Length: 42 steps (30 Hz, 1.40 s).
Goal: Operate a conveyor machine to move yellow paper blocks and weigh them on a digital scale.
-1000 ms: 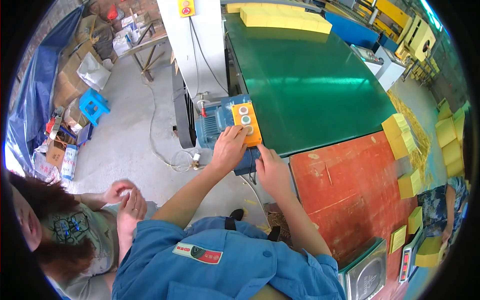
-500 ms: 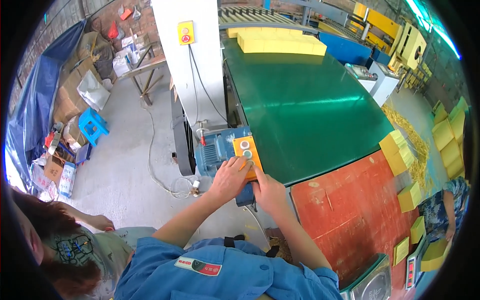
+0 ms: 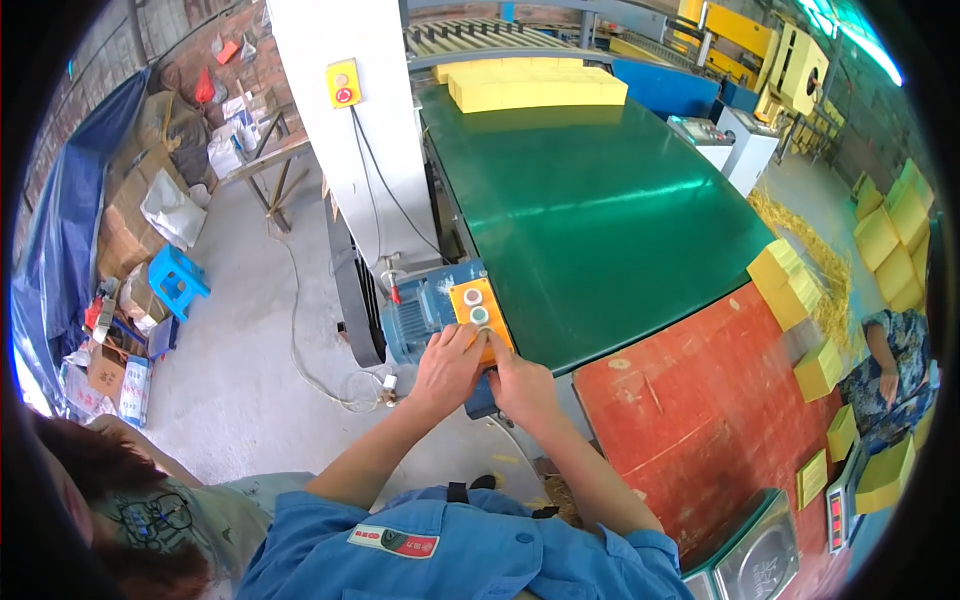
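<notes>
Where the green conveyor belt (image 3: 600, 210) ends beside the blue motor (image 3: 425, 315), both hands rest on the orange push-button box (image 3: 478, 312). The left hand (image 3: 448, 368) lies loosely spread over its lower edge; the right hand (image 3: 522, 388) presses alongside, fingers together.

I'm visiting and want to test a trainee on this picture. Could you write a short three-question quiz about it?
1. True or false: both hands rest at the orange button box.
2. What colour is the conveyor belt? A red, B green, C white.
3. What lies at the belt's far end?

Key:
1. True: the left hand and the right hand both touch it.
2. B.
3. Yellow blocks.
</notes>
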Each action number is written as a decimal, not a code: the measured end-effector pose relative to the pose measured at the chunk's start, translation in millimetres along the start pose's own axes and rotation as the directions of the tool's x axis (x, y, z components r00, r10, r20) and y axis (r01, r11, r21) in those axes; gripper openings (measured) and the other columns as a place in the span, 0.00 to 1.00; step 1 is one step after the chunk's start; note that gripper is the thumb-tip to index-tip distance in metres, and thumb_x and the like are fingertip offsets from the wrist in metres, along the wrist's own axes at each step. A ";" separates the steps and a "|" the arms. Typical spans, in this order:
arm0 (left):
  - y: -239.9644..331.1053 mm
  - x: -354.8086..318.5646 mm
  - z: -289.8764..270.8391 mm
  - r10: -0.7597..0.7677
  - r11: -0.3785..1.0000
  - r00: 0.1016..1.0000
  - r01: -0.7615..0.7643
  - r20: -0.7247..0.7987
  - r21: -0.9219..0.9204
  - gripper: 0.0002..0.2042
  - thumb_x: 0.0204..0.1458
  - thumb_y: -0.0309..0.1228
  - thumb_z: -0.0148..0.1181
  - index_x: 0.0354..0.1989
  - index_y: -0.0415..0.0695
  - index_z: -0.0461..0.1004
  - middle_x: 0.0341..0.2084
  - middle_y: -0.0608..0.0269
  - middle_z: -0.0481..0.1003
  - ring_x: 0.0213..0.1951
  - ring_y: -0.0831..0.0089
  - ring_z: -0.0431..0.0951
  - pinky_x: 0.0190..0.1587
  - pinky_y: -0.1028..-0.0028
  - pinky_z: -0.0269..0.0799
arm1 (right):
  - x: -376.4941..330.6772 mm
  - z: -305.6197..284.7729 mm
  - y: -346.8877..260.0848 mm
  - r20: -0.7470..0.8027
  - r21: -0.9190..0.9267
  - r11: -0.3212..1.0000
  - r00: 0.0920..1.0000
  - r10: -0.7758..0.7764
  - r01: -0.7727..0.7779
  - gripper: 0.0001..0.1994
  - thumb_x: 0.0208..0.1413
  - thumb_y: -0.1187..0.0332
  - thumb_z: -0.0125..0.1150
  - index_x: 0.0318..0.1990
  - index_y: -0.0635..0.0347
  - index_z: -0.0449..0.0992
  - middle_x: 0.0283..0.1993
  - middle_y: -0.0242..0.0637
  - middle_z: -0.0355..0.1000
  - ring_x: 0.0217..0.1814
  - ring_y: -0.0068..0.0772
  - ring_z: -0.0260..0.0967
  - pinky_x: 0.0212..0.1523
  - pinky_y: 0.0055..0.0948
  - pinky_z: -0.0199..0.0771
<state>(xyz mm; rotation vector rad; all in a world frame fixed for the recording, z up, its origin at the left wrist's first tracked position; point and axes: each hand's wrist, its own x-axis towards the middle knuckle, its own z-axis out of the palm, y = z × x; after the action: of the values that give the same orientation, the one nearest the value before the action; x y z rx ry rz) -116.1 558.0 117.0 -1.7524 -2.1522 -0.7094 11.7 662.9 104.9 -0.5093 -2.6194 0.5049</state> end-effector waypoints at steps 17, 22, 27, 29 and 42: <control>-4.7 -0.4 2.4 -0.028 0.999 0.999 0.028 0.042 0.016 0.24 0.38 0.25 0.70 0.49 0.43 0.76 0.45 0.61 0.71 0.48 0.59 0.71 0.48 0.63 0.68 | 5.3 14.0 8.9 -0.009 0.082 0.996 1.000 -0.022 0.023 0.22 0.54 0.69 0.58 0.57 0.66 0.68 0.25 0.42 0.77 0.25 0.45 0.77 0.26 0.43 0.75; -1.4 3.0 -1.9 -0.017 1.000 0.998 0.016 0.065 0.016 0.24 0.39 0.25 0.70 0.49 0.43 0.76 0.44 0.62 0.71 0.46 0.60 0.71 0.47 0.63 0.67 | 13.1 12.2 11.1 0.051 0.025 0.999 0.998 -0.030 0.028 0.27 0.55 0.69 0.57 0.63 0.67 0.63 0.26 0.43 0.77 0.26 0.44 0.78 0.29 0.41 0.76; -0.5 1.0 -0.5 -0.028 1.000 0.997 0.028 0.067 -0.006 0.22 0.41 0.26 0.69 0.49 0.43 0.76 0.45 0.61 0.71 0.47 0.59 0.71 0.48 0.63 0.67 | 8.0 13.4 7.0 0.029 0.067 0.998 1.000 0.006 -0.008 0.27 0.55 0.69 0.58 0.63 0.66 0.63 0.27 0.45 0.77 0.26 0.47 0.77 0.28 0.44 0.76; 0.7 0.2 -1.0 -0.033 0.999 0.997 0.034 0.072 -0.005 0.22 0.41 0.26 0.69 0.49 0.43 0.76 0.45 0.60 0.71 0.47 0.59 0.71 0.48 0.62 0.67 | 0.2 9.2 -0.3 0.021 0.107 0.993 0.999 0.043 -0.045 0.27 0.55 0.69 0.58 0.63 0.65 0.64 0.28 0.46 0.77 0.26 0.49 0.77 0.27 0.46 0.75; -1.3 2.7 -2.8 -0.042 0.999 0.992 0.042 0.117 0.002 0.20 0.44 0.26 0.64 0.49 0.42 0.75 0.48 0.58 0.71 0.50 0.57 0.70 0.51 0.62 0.67 | -69.4 19.2 -9.0 0.035 0.281 0.950 0.991 0.129 -0.134 0.27 0.55 0.68 0.60 0.64 0.55 0.65 0.28 0.41 0.77 0.28 0.47 0.77 0.29 0.42 0.75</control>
<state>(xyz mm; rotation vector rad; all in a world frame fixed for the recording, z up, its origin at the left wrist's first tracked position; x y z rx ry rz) -118.2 558.6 120.5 -1.7958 -2.2714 -0.6312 58.9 620.7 69.4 -0.5881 -2.4802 0.9147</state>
